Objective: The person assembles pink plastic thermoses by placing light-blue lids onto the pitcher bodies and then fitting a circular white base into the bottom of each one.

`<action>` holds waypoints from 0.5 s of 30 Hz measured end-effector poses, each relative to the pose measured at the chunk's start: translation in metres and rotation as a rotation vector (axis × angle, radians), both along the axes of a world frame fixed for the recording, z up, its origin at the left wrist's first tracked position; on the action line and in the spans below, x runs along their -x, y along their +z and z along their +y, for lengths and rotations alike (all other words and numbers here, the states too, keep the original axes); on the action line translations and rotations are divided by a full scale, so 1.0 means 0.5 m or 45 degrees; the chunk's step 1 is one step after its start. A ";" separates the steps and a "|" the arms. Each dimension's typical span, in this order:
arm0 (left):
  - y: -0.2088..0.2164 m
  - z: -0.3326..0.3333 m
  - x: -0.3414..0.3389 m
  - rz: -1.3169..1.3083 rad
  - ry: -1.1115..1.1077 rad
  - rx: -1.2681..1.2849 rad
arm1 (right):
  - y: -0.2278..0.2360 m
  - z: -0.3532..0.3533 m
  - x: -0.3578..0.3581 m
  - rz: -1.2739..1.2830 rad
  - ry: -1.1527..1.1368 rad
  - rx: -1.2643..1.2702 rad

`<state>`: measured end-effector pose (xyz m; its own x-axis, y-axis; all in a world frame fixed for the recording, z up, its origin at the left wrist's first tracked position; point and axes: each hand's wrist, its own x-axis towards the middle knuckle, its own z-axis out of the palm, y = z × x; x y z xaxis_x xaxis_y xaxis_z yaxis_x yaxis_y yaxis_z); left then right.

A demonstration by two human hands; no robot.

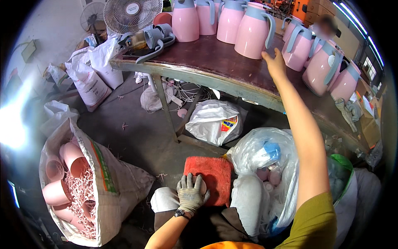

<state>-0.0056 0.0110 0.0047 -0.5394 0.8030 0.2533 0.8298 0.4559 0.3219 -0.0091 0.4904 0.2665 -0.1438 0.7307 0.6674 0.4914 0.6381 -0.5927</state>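
My left hand (pixel 191 194), in a grey knit glove, rests on a red cloth pad (pixel 217 178) on my lap. Its fingers curl over a small pink round piece (pixel 202 187), which is mostly hidden under them. Stretched out to the table, my bare right hand (pixel 275 62) has its thumb and fingers apart. It is beside the lower edge of a pink jug (pixel 250 35) with a grey spout and handle; whether it touches the jug I cannot tell. Several similar jugs, such as one pink jug (pixel 297 52) to the right, stand upright on the table.
The dark-topped table (pixel 199 56) spans the far side, with grey jug parts (pixel 157 39) on its left. A woven sack (pixel 112 178) of pink cups and scraps stands left. A clear plastic bag (pixel 244 143) sits right of my lap. Behind are fans (pixel 132 14) and a person (pixel 325 28).
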 end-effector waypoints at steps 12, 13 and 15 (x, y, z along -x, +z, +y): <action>-0.002 0.005 0.004 -0.036 0.019 -0.046 | -0.290 -0.570 -0.341 -0.482 1.125 0.309; -0.007 -0.015 0.013 -0.071 0.010 -0.088 | -0.319 -0.589 -0.348 -0.504 1.151 0.422; -0.008 -0.025 0.019 -0.411 0.140 -0.454 | -0.373 -0.604 -0.388 -0.354 1.123 0.682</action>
